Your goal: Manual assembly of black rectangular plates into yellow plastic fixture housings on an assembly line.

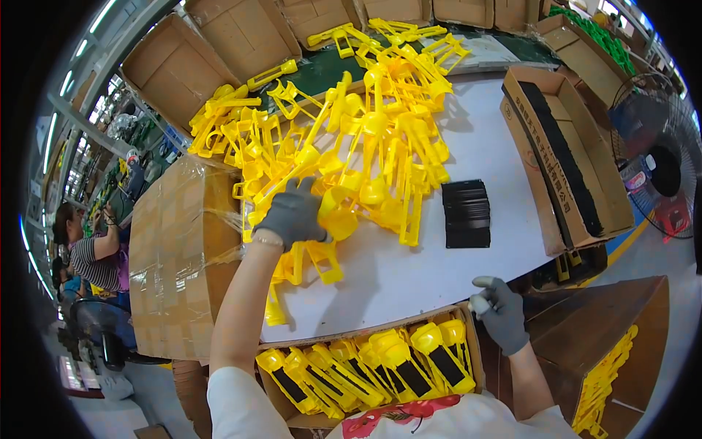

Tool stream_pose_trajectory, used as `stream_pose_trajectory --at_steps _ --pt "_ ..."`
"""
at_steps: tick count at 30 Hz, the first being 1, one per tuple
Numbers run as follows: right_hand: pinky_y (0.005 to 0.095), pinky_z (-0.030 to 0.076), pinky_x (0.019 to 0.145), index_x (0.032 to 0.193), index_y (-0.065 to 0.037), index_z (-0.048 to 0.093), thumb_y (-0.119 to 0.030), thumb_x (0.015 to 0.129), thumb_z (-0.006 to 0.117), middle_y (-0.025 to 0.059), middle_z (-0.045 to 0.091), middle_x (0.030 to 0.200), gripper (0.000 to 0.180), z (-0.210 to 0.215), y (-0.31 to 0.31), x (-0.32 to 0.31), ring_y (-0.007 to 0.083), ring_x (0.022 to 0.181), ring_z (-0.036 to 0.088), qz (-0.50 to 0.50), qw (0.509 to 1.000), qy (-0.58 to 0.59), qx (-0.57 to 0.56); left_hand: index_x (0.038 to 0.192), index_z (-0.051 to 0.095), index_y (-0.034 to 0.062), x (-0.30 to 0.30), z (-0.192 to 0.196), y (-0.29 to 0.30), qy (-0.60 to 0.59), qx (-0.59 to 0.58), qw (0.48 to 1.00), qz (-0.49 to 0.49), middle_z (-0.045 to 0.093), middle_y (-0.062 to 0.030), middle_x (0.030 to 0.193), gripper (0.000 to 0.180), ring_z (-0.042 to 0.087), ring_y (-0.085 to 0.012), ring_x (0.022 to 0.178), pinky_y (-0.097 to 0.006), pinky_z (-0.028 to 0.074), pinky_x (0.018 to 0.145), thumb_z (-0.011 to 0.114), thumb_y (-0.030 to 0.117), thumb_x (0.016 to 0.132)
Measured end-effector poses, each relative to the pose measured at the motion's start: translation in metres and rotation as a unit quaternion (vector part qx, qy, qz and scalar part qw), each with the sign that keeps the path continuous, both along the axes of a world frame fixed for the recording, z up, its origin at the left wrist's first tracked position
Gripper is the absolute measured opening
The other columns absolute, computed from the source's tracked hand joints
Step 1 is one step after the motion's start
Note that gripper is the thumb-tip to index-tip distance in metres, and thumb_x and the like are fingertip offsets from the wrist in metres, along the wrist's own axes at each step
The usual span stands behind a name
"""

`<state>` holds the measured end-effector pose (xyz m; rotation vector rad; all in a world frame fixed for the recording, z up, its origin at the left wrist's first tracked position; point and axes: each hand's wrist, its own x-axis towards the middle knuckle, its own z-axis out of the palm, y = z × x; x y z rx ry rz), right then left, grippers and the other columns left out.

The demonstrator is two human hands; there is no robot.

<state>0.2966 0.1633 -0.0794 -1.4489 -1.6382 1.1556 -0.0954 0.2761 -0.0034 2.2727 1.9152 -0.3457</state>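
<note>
A large heap of yellow plastic parts (373, 132), with cup-shaped ends and slotted frames, covers the left and far side of the white tabletop (409, 285). At the heap's near edge, my left hand (292, 212), in a grey glove, has its fingers spread beside a yellow cup-shaped end. My right hand (502, 314), also gloved, hovers by the table's front right edge; its thumb and index finger stand apart and nothing shows between them. Black strips (466, 214) lie side by side on the table. Directly before me, a carton (475, 351) holds several yellow parts bearing black strips (444, 366).
An open carton (526, 139) with black material inside stands at the table's right. Beyond it is a caged fan (658, 154). A large taped carton (172, 249) is at left; another carton (621, 300) with yellow parts sits lower right. A person (99, 256) works far left.
</note>
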Motion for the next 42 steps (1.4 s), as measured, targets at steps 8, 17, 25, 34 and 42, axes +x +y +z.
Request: stream_pose_trajectory --at_steps 8,17,25,34,42 --pt "0.0221 0.046 0.058 0.114 -0.005 0.062 -0.014 0.085 0.069 0.0032 0.064 0.073 0.031 -0.003 0.009 0.015 0.0071 0.062 0.056 -0.048 0.998 0.042 -0.025 0.116 0.065 0.0176 -0.019 0.031 -0.073 -0.034 0.006 0.997 -0.071 0.049 -0.0137 0.138 0.07 0.039 -0.0421 0.13 -0.051 0.032 0.108 0.086 0.035 0.051" --pt "0.0213 0.046 0.056 0.113 -0.004 0.061 -0.015 0.087 0.066 0.0039 0.064 0.075 0.028 -0.005 0.021 0.02 0.0074 0.061 0.056 -0.05 0.999 0.013 0.014 0.102 0.069 0.0059 0.098 0.021 -0.002 -0.249 0.233 0.938 -0.053 0.066 -0.0142 0.109 0.045 0.06 -0.0309 0.104 -0.04 0.047 0.09 0.075 0.042 0.076" --pt "0.025 0.047 0.059 0.109 -0.006 0.064 -0.019 0.085 0.07 0.006 0.065 0.074 0.028 -0.013 0.013 0.018 0.0119 0.062 0.057 -0.03 0.999 -0.007 0.019 0.145 0.03 0.0054 0.146 -0.069 0.029 -0.054 0.161 0.98 0.105 0.056 -0.0217 0.122 0.089 0.038 -0.0482 0.128 -0.058 0.029 0.105 0.069 0.035 0.071" --pt "0.0198 0.048 0.059 0.113 -0.001 0.061 -0.012 0.09 0.063 0.0036 0.066 0.08 0.026 -0.02 0.019 0.041 0.0055 0.067 0.058 -0.029 1.0 -0.005 -0.002 0.137 0.041 0.0083 0.075 -0.056 -0.072 -0.028 0.142 0.989 0.015 0.06 -0.0194 0.105 0.08 0.048 -0.0468 0.118 -0.051 0.041 0.096 0.073 0.015 0.064" --pt "0.0229 0.049 0.07 0.104 -0.006 0.067 -0.013 0.084 0.069 0.002 0.066 0.081 0.021 -0.007 0.058 0.03 0.0081 0.074 0.061 -0.042 0.991 -0.081 0.095 0.125 0.056 0.0129 0.071 -0.02 -0.099 -0.226 0.281 0.93 0.068 0.065 -0.0137 0.096 0.055 0.063 -0.0304 0.093 -0.04 0.051 0.077 0.074 0.018 0.073"
